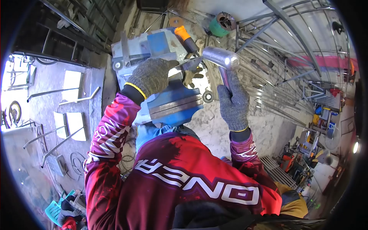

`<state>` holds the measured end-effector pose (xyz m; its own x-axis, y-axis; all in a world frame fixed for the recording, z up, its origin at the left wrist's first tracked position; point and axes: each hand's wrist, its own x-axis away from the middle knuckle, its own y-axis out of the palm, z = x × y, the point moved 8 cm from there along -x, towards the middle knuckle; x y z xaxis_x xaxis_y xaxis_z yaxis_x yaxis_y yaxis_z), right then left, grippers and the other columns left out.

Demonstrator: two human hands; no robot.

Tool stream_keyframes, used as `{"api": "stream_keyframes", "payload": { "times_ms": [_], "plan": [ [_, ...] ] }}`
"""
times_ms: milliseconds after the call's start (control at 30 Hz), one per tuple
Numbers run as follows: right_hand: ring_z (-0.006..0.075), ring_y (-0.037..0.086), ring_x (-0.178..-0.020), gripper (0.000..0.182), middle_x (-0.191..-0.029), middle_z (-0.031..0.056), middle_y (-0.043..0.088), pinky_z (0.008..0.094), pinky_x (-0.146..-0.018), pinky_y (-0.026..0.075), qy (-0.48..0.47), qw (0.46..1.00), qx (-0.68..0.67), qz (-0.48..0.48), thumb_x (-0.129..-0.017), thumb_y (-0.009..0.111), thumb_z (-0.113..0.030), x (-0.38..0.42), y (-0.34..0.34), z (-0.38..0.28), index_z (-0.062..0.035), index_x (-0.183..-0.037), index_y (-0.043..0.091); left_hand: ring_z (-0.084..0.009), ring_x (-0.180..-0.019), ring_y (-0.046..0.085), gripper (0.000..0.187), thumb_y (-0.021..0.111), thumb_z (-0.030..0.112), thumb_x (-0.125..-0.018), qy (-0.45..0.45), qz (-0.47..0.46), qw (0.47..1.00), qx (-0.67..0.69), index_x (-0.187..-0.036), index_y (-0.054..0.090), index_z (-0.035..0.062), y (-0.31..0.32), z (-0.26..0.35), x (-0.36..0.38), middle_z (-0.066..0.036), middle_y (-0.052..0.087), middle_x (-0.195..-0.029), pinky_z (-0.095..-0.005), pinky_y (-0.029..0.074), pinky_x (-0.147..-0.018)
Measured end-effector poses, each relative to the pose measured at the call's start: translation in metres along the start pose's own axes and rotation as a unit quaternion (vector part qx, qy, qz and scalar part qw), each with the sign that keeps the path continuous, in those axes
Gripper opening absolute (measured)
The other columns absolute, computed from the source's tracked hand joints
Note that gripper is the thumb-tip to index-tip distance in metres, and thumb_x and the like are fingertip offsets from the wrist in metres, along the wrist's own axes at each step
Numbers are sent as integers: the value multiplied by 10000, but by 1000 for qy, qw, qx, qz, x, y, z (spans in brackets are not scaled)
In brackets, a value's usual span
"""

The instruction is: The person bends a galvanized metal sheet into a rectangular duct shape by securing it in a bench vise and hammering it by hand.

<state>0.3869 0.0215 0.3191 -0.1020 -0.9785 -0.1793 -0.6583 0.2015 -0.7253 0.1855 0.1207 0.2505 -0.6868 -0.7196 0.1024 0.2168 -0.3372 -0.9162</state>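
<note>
My left hand, in a grey knit glove with a yellow cuff edge, is closed on a thin flat metal piece above the blue bench vise. The vise jaws lie just below that hand. Gloved too, my right hand wraps round the handle of a shiny metal hammer-like tool, whose thick cylindrical head is raised near the tip of the flat piece. Behind the flat piece lies another glove.
An orange and black power tool lies at the bench's right side. Beyond stands a green round container. Metal bars and frames fill the right. At the lower left, a person is beside a turquoise chair.
</note>
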Motion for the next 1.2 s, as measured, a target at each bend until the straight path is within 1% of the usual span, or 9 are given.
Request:
{"api": "stream_keyframes", "payload": {
  "times_ms": [167, 333, 433, 700, 767, 800, 833, 900, 1200],
  "plan": [
    [88, 549, -704, 572, -936, 116, 684, 274, -656, 483, -64, 995, 73, -26, -860, 654, -21, -7, 10, 9, -76, -1413, 518, -362, -838, 670, 480, 540, 132, -843, 8, 45, 999, 30, -1319, 587, 161, -10, 0, 1, -166, 696, -898, -476, 532, -732],
    [170, 627, -741, 559, -1011, 184, 692, 305, -710, 508, 43, 996, -76, -15, -860, 663, -42, -6, 1, 2, -82, -1401, 526, -358, -813, 672, 480, 542, 133, -837, 4, 14, 1000, -2, -1314, 591, 168, -5, 2, 1, -155, 696, -874, -468, 535, -717],
    [160, 626, -763, 562, -1090, 184, 691, 296, -732, 510, -15, 995, 68, -68, -863, 657, -34, -3, 19, 15, -60, -1406, 513, -359, -814, 673, 483, 545, 130, -835, 7, 29, 1000, 4, -1314, 592, 175, -5, 3, 0, -154, 696, -873, -470, 535, -714],
    [109, 589, -752, 553, -999, 128, 710, 287, -712, 500, 4, 999, -27, -31, -863, 647, -35, -4, 6, 0, -87, -1401, 528, -359, -853, 678, 444, 553, 144, -847, -26, -13, 999, 14, -1285, 615, 177, -6, 4, 1, -170, 698, -920, -473, 535, -733],
    [326, 637, -680, 445, -806, 166, 636, 404, -629, 502, -11, 999, -9, -51, -855, 694, -126, -4, 22, 6, -143, -1293, 615, -379, -890, 667, 401, 580, 103, -801, -13, 29, 998, 46, -1197, 641, 118, -10, 6, 2, -198, 690, -934, -488, 526, -798],
    [337, 634, -691, 466, -810, 163, 630, 411, -624, 495, -66, 996, 41, -46, -855, 693, -125, -4, 22, 2, -146, -1312, 601, -379, -890, 667, 401, 580, 103, -801, -8, 30, 999, 44, -1197, 641, 118, -11, 8, 1, -198, 690, -934, -488, 526, -798],
    [337, 634, -691, 466, -810, 163, 630, 411, -624, 495, -70, 996, 41, -43, -855, 693, -125, -7, 19, 0, -146, -1312, 601, -380, -886, 667, 398, 582, 104, -800, -24, 10, 999, 41, -1193, 643, 118, -11, 6, 0, -196, 691, -931, -490, 526, -792],
    [149, 508, -607, 566, -755, 107, 585, 301, -611, 472, -79, 996, -16, -42, -857, 657, -41, -7, 14, -10, -112, -1405, 534, -381, -881, 667, 396, 585, 105, -798, -43, -15, 998, 40, -1190, 645, 118, -7, 3, 1, -194, 691, -928, -492, 526, -787],
    [111, 484, -617, 585, -720, 56, 559, 284, -599, 453, 3, 1000, 2, -28, -868, 631, -23, -8, 3, 9, -91, -1433, 494, -365, -886, 673, 433, 542, 133, -845, -36, 10, 999, 27, -1269, 622, 157, -5, -2, 4, -176, 699, -954, -484, 536, -745]
  ]
}}
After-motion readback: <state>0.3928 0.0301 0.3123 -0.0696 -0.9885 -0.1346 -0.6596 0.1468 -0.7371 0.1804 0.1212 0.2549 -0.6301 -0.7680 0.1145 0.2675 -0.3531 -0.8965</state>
